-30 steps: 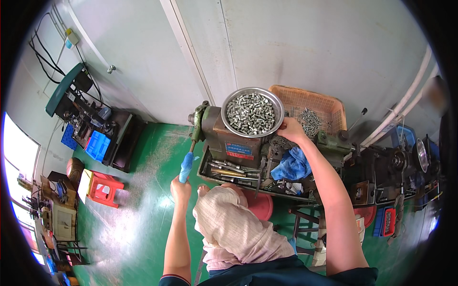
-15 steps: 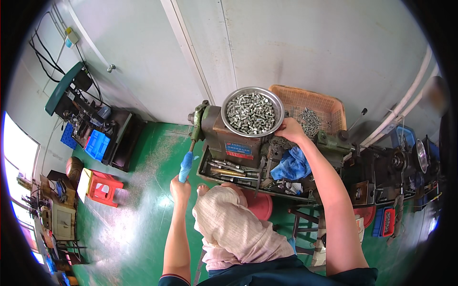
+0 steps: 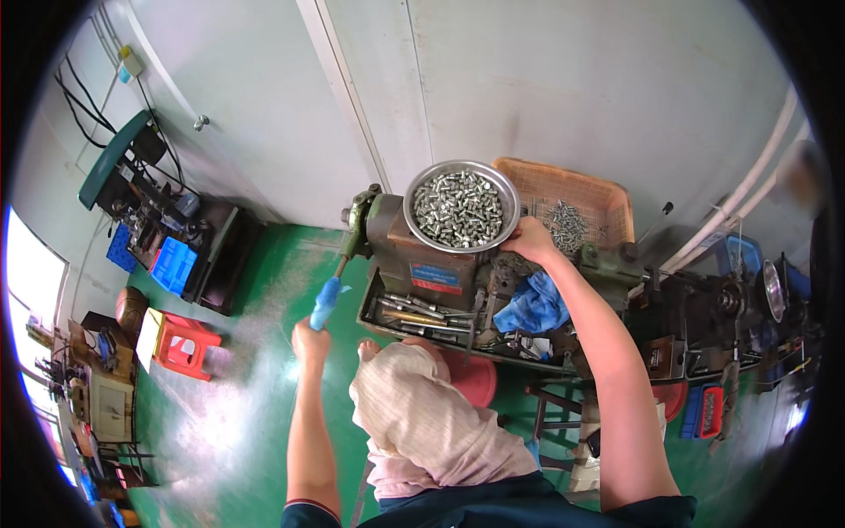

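My left hand (image 3: 311, 341) is closed round the lower end of a lever (image 3: 326, 304) wrapped in light blue cloth or film. This lever slants up to the left end of a green bench machine (image 3: 392, 224). On top of the machine rests a round metal bowl (image 3: 411, 204) heaped with short shiny metal fasteners (image 3: 460, 209). My right hand (image 3: 530, 239) is just beside the bowl's lower right rim, over the machine's middle. Its fingers are bent together, and what they hold, if anything, is hidden. Below it lies a crumpled blue cloth (image 3: 533, 304).
Behind the bowl, an orange basket (image 3: 607, 195) holds loose screw-like parts. Metal rods lie in the machine's front tray (image 3: 414, 317). A red stool (image 3: 187, 345) and another machine (image 3: 141, 189) stand left. More machinery (image 3: 731, 304) is at the right.
My left hand has swung the lever's lower end to the left and slightly up. My right hand stays by the bowl. The whole view has shifted slightly.
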`<state>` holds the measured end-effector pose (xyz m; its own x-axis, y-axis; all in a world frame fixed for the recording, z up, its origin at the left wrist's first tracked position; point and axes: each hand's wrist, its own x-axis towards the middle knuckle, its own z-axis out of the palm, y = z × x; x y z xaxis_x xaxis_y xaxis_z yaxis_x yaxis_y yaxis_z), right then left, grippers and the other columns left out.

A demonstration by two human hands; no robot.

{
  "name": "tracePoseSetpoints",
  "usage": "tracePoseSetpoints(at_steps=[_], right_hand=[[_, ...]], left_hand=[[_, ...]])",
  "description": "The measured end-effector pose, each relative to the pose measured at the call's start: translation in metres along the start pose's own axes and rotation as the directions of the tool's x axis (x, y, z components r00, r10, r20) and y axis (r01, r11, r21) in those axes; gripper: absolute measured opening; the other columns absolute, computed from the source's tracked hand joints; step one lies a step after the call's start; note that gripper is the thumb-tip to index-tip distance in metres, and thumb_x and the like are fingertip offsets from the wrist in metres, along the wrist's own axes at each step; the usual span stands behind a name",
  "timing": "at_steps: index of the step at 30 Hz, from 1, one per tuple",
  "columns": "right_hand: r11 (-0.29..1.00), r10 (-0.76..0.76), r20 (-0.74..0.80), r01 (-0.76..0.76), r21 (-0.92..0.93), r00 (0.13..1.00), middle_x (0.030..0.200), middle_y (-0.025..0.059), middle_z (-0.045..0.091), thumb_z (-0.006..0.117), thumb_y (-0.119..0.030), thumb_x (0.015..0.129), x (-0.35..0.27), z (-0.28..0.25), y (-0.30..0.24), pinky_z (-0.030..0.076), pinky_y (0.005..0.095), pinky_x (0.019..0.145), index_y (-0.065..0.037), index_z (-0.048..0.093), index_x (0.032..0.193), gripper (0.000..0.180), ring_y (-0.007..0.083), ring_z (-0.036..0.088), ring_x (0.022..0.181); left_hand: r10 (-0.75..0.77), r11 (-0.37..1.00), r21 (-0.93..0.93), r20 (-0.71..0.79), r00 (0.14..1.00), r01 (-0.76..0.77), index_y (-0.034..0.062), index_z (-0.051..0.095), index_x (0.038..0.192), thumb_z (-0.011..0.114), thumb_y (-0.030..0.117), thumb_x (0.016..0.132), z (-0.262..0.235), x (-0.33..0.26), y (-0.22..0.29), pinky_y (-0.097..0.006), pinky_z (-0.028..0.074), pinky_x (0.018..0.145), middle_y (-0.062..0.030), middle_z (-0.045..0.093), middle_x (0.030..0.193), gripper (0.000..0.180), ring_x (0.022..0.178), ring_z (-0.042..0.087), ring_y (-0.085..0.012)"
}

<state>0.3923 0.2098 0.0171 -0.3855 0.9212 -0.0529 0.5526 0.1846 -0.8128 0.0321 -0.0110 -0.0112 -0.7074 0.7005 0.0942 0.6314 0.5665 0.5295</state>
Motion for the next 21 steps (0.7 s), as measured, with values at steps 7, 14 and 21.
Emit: tracePoseSetpoints(at_steps=[7,14,21], right_hand=[[0.958,-0.034,-0.050,0.018,-0.287,0.998,0.069,0.0120,0.060,0.064,-0.023,0.062,0.001,-0.046,0.006,0.045,0.0318,0.063,-0.006,0.062,0.073,0.020,0.0215,0.059,0.065],[0.508,0.109,-0.563,-0.532,-0.677,0.819,0.096,0.0058,0.058,0.051,-0.033,0.071,-0.050,-0.173,0.064,0.032,0.0425,0.083,-0.013,0.062,0.083,0.026,0.0235,0.039,0.109],[0.469,-0.020,-0.631,-0.550,-0.691,0.775,0.101,0.0085,0.052,0.046,-0.040,0.078,-0.163,-0.215,0.131,0.031,0.0443,0.083,-0.004,0.057,0.080,0.038,0.0257,0.039,0.106]], left_hand=[[-0.025,0.987,0.157,0.004,1.000,0.024,0.0082,0.062,0.077,0.054,0.012,0.065,-0.012,0.035,-0.018,-0.040,0.043,0.065,-0.0189,0.058,0.074,0.015,0.074,0.056,-0.0344],[-0.007,0.993,0.117,-0.018,1.000,0.009,0.0080,0.062,0.073,0.054,0.013,0.065,-0.004,0.039,-0.021,-0.039,0.043,0.064,-0.0190,0.058,0.071,0.013,0.073,0.056,-0.0343],[0.011,0.994,0.111,0.009,1.000,-0.011,0.0069,0.061,0.077,0.053,0.013,0.066,-0.012,0.035,-0.016,-0.042,0.043,0.065,-0.0197,0.058,0.074,0.015,0.075,0.055,-0.0361]])
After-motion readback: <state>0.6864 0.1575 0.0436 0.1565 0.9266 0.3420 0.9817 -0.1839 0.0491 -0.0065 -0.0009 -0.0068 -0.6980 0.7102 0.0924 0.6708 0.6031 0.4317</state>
